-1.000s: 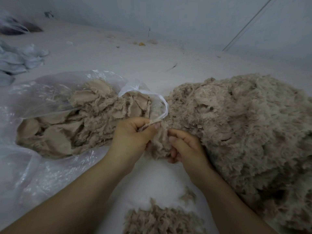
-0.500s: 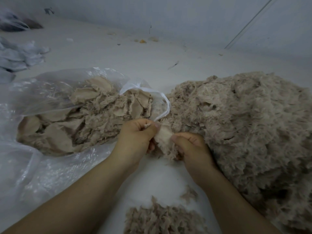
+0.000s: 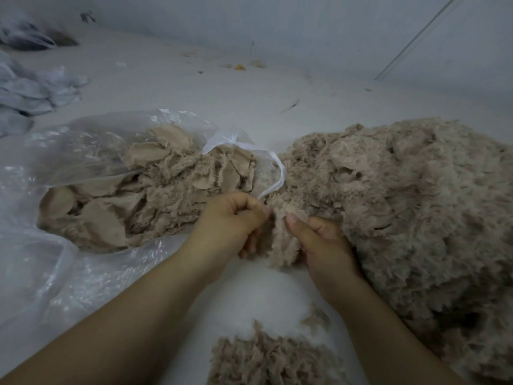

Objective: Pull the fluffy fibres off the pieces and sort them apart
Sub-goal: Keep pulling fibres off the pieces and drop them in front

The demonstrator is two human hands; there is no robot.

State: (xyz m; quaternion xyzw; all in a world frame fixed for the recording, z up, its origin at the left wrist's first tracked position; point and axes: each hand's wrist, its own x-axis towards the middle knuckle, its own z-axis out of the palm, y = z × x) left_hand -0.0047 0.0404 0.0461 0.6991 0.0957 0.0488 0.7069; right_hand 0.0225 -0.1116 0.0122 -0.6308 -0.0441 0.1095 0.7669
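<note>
Head view: near fibre heap [image 3: 266, 359] cut off by frame edge | plastic bag [image 3: 69, 168] holds flat stripped pieces [image 3: 144, 195] | left hand [image 3: 233, 220] and right hand [image 3: 324, 245] both pinch fluffy piece [image 3: 283, 240] between bag and big pile [image 3: 402, 204].

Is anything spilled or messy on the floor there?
Yes, a little. A small orange scrap and dark specks lie loose by the far wall, away from the big fluffy pile and the plastic bag. A small tuft has strayed beside the near heap.
</note>
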